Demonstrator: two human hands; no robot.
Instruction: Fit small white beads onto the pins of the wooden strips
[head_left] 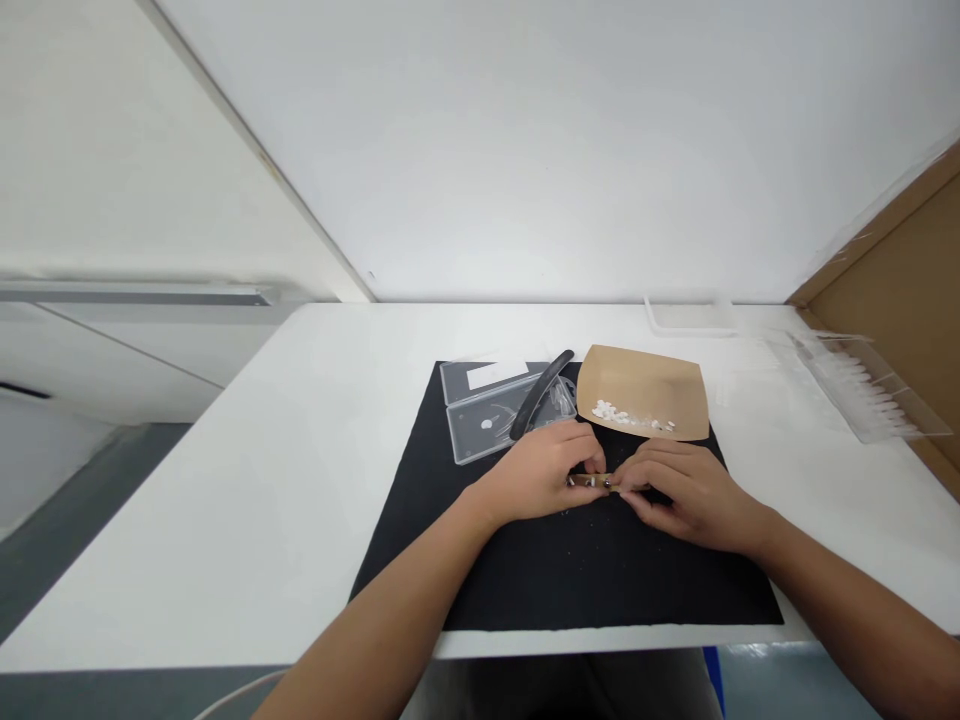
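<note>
Above the black mat point(600, 575), my left hand point(541, 468) pinches one end of a small, narrow gold-brown metal piece point(581, 481). My right hand point(694, 492) is closed on its other end, with thumb and fingertips meeting near a small dark round spot. Fingers cover much of the piece, so its exact kind cannot be made out. Just beyond my left hand, a black curved nail file point(541, 395) rests across an open clear plastic case point(469, 425). A brown paper tray point(649, 375) stands beyond both hands, with small white bits point(611, 411) along its near side.
At the right of the white table point(247, 480) lies a clear sheet with rows of nail tips point(862, 390), beside a cardboard panel point(900, 260). A clear shallow container point(690, 315) sits against the back wall. Tiny crumbs dot the mat near my hands.
</note>
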